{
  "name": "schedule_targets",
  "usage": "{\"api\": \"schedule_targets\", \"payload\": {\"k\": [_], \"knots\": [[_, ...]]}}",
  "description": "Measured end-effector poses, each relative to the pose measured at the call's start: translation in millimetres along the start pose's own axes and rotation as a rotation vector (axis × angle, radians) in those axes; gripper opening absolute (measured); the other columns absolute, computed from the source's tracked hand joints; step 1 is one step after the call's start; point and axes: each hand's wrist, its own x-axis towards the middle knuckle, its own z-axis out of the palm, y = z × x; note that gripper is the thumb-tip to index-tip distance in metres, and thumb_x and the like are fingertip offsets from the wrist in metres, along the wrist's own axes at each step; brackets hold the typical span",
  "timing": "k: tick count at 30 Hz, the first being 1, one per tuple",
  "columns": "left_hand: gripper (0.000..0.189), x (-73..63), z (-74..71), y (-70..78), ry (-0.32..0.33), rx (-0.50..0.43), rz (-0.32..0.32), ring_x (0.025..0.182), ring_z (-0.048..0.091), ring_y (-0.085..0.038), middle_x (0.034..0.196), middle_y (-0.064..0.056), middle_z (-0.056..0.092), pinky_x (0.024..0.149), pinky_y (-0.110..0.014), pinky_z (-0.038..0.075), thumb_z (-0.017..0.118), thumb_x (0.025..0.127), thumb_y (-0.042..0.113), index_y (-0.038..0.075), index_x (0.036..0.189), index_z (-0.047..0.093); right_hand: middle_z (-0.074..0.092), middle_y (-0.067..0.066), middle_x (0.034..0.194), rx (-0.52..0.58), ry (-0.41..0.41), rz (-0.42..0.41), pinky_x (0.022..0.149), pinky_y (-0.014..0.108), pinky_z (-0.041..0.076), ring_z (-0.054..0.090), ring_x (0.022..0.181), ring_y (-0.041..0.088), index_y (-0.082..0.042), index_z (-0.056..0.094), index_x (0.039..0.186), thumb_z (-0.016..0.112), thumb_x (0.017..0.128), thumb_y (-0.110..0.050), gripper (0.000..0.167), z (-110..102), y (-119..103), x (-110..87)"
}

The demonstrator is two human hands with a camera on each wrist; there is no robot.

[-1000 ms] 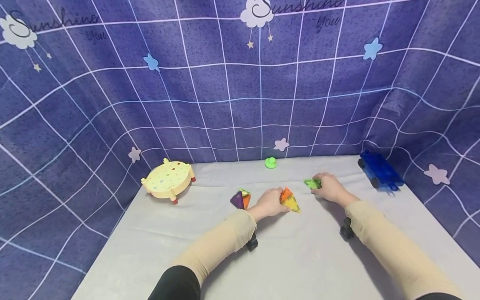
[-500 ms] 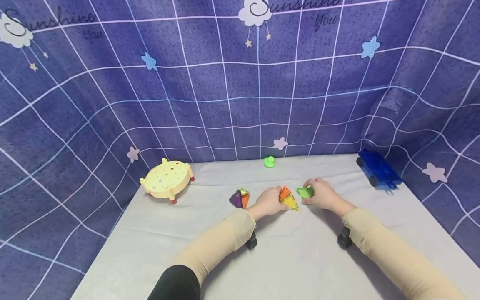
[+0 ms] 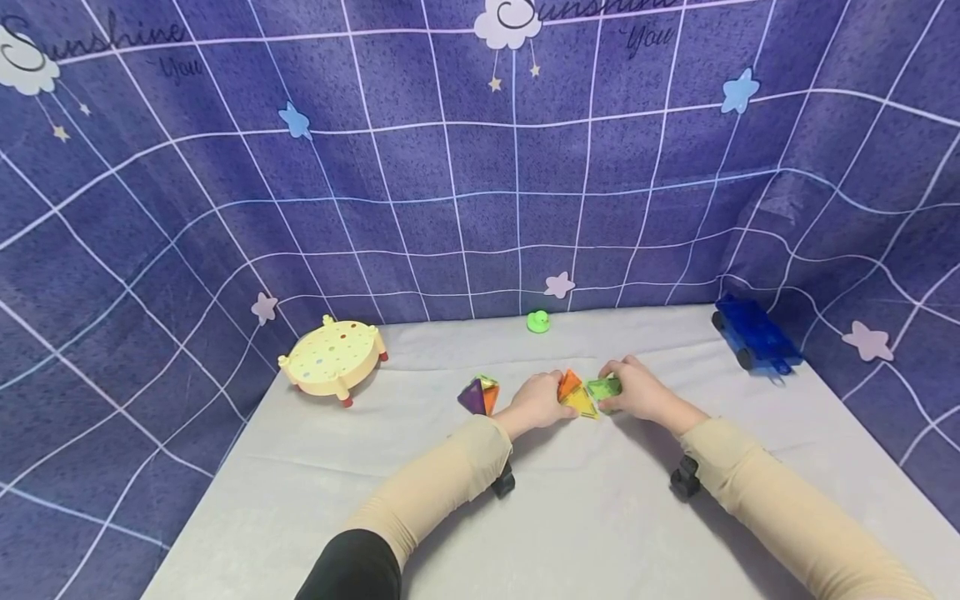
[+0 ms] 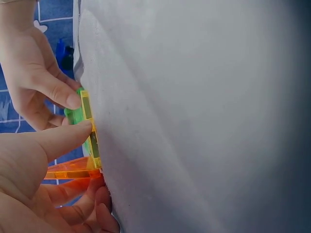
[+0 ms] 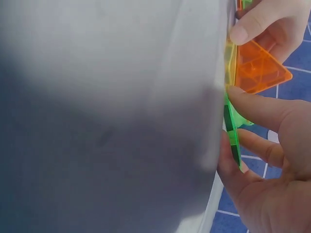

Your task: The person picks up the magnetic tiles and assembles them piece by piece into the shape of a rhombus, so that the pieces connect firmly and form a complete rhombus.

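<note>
In the head view my left hand (image 3: 536, 402) holds an orange triangular magnetic tile (image 3: 569, 384) joined to a yellow triangular magnetic tile (image 3: 581, 403). Its thumb presses the yellow tile's edge in the left wrist view, while the fingers lie against the orange tile (image 4: 70, 174). From the right, my right hand (image 3: 641, 390) pinches a green magnetic tile (image 3: 603, 388) between thumb and fingers. That green tile (image 5: 232, 133) has its end right at the yellow tile's edge in the right wrist view. The orange tile (image 5: 262, 70) stands up from the yellow one.
Left of my left hand sits a small cluster of purple, orange and green tiles (image 3: 478, 396). A round yellow toy with red-tipped legs (image 3: 333, 358) stands at back left. A green toy duck (image 3: 537, 322) and a blue wheeled toy (image 3: 756, 333) rest near the curtain (image 3: 420, 167).
My right hand has brought the green tile left and toward me, up beside the yellow tile. My left hand has kept its hold on the orange and yellow tiles, almost still.
</note>
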Motion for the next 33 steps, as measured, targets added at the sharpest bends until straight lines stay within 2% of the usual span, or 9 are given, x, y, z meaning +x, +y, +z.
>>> {"api": "schedule_targets", "payload": {"k": [5, 11, 17, 23, 25, 29, 33], "knots": [[0.065, -1.0, -1.3, 0.8, -0.011, -0.002, -0.004, 0.100, 0.064, -0.022, 0.110, -0.007, 0.068, 0.086, -0.034, 0.052, 0.082, 0.086, 0.038, 0.004, 0.136, 0.057, 0.058, 0.019, 0.100, -0.016, 0.007, -0.035, 0.087, 0.052, 0.050, 0.055, 0.091, 0.029, 0.006, 0.066, 0.113, 0.089, 0.075, -0.010, 0.047, 1.0, -4.3, 0.6], [0.057, -0.5, 0.4, -0.8, -0.006, -0.002, 0.012, 0.093, 0.063, -0.020, 0.100, -0.004, 0.066, 0.079, -0.033, 0.052, 0.082, 0.087, 0.036, 0.006, 0.130, 0.060, 0.058, 0.021, 0.102, -0.015, 0.029, -0.073, 0.088, 0.054, 0.050, 0.057, 0.092, 0.031, 0.006, 0.066, 0.115, 0.087, 0.072, -0.003, 0.049, 0.3, -10.3, 0.3], [0.058, 1.9, 2.4, -2.9, -0.015, 0.006, 0.012, 0.093, 0.063, -0.019, 0.101, -0.004, 0.066, 0.079, -0.032, 0.052, 0.081, 0.088, 0.037, 0.006, 0.132, 0.059, 0.060, 0.023, 0.106, 0.011, 0.049, -0.116, 0.090, 0.056, 0.050, 0.059, 0.094, 0.033, 0.006, 0.063, 0.122, 0.084, 0.071, 0.004, 0.055, 1.0, -15.7, 0.9], [0.057, 1.1, 2.3, -2.9, -0.011, 0.015, 0.016, 0.097, 0.063, -0.019, 0.106, -0.004, 0.067, 0.081, -0.032, 0.052, 0.081, 0.088, 0.038, 0.006, 0.131, 0.061, 0.060, 0.023, 0.108, 0.064, 0.047, -0.164, 0.073, 0.038, 0.053, 0.058, 0.075, 0.019, 0.008, 0.060, 0.126, 0.083, 0.073, 0.006, 0.058, 4.6, -15.1, 2.5], [0.055, 0.5, 1.6, -2.5, -0.006, 0.014, 0.023, 0.096, 0.063, -0.019, 0.104, -0.004, 0.066, 0.079, -0.032, 0.052, 0.081, 0.087, 0.037, 0.006, 0.128, 0.062, 0.060, 0.023, 0.109, 0.073, 0.040, -0.171, 0.071, 0.035, 0.052, 0.058, 0.073, 0.016, 0.008, 0.059, 0.127, 0.083, 0.075, 0.005, 0.058, 5.4, -14.6, 3.0], [0.054, -0.4, 0.5, -1.7, -0.002, 0.026, 0.028, 0.095, 0.063, -0.019, 0.103, -0.004, 0.066, 0.078, -0.032, 0.052, 0.081, 0.088, 0.038, 0.006, 0.128, 0.062, 0.062, 0.026, 0.115, 0.072, 0.029, -0.181, 0.078, 0.043, 0.054, 0.061, 0.077, 0.020, 0.009, 0.058, 0.129, 0.082, 0.077, 0.003, 0.058, 6.2, -14.6, 3.1], [0.057, -0.9, 0.9, -1.6, 0.003, 0.039, 0.027, 0.098, 0.064, -0.020, 0.106, -0.006, 0.067, 0.080, -0.033, 0.053, 0.081, 0.088, 0.038, 0.006, 0.131, 0.061, 0.061, 0.029, 0.127, 0.056, 0.012, -0.198, 0.092, 0.055, 0.051, 0.064, 0.095, 0.035, 0.010, 0.057, 0.133, 0.081, 0.080, 0.001, 0.059, 7.2, -14.8, 2.9]]}}
